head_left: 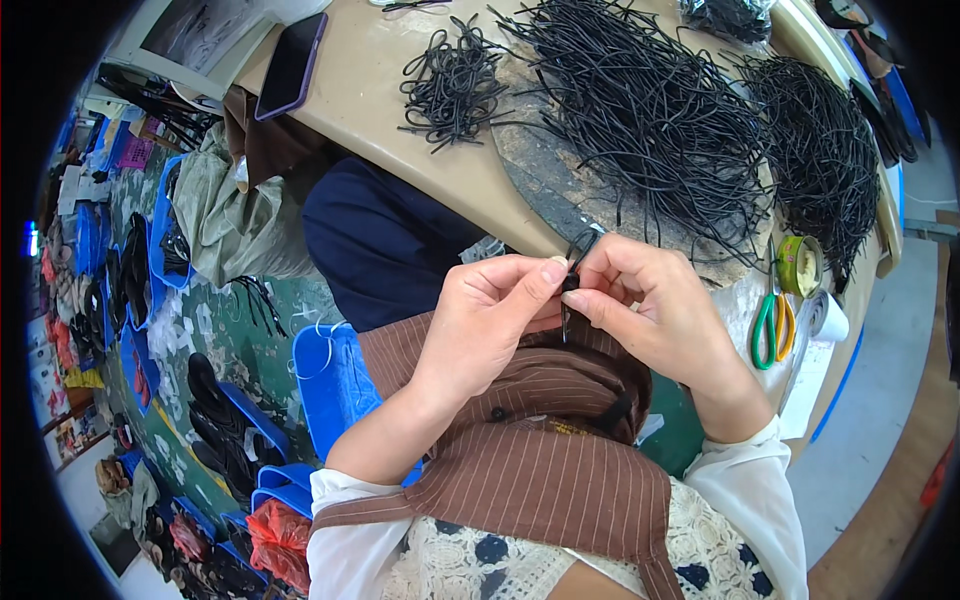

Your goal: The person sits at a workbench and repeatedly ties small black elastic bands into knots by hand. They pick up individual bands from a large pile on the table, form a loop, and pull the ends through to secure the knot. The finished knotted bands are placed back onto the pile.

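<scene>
In front of my apron, both hands meet over a thin black cord that is looped between the fingertips. My left hand pinches it between thumb and fingers. Opposite, my right hand grips the same cord with thumb and bent fingers. A short end hangs below the fingertips; whether it is knotted is too small to tell. Beyond the hands, a large heap of loose black cords covers a worn round board. To its left lies a smaller pile of looped black cords.
Scissors with green and orange handles lie at right, beside a small open tin and a white roll. Another cord bundle sits at the right edge. A phone rests at the table's left. Blue bins stand on the green floor.
</scene>
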The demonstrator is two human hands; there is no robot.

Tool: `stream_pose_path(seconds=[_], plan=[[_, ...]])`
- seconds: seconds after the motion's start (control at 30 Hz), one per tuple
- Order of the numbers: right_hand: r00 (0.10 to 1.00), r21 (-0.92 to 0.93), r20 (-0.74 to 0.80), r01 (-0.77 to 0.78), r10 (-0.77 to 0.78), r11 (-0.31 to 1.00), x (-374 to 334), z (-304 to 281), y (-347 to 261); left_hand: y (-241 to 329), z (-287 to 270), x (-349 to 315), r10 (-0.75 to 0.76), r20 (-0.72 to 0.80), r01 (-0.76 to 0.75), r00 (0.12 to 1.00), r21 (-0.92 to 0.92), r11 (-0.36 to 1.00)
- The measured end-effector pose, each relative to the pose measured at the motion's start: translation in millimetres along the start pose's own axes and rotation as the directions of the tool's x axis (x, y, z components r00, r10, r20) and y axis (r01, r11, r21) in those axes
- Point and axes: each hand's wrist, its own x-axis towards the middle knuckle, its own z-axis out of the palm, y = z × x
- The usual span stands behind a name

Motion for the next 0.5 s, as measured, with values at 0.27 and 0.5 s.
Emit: stream_pose_path(seconds=[0.27,0.5], plan=[[0.977,-0.195,-0.040,0.200,-0.211,0.960,1.8,-4.1,0.8,-1.7,4.6,-0.3,-0.113,0.047,0.119,0.992,-0.137,0.983],[0.859,-0.261,-0.201,0.418,-0.472,0.870,6.0,0.1,8.8,9.6,10.2,-1.5,-0.073,0.167,0.121,0.983,-0.299,0.946]])
